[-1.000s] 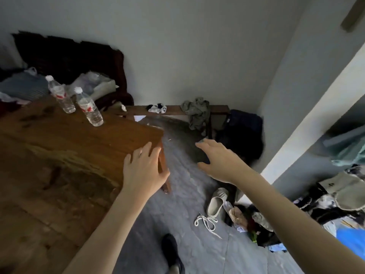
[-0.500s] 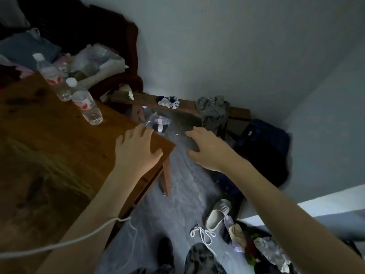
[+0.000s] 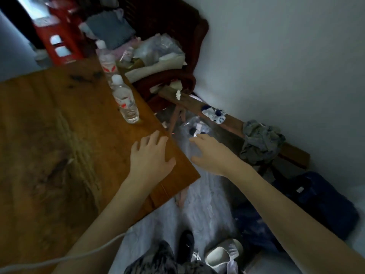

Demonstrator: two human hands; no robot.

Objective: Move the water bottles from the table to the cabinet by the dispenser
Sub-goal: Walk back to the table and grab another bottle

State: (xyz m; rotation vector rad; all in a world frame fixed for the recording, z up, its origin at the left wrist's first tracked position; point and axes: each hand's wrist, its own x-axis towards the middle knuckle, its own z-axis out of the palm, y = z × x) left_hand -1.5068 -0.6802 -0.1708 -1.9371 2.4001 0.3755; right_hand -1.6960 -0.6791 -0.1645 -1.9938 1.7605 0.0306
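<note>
Water bottles (image 3: 126,103) (image 3: 107,61) stand upright near the tabletop (image 3: 59,125) edge. Your left hand (image 3: 151,155) hovers empty, fingers spread, over its corner; your right hand (image 3: 210,154) is empty, fingers loose, above the floor.

I'm looking into a lived-in room of a home: a worn brown wooden table (image 3: 59,125), a dark carved wooden armchair (image 3: 177,36) heaped with clothes and bags, a pale slip-on shoe (image 3: 221,256) on the grey floor (nothing tidy here), crumpled grey cloth (image 3: 260,141) on a low wooden bench (image 3: 233,123).
</note>
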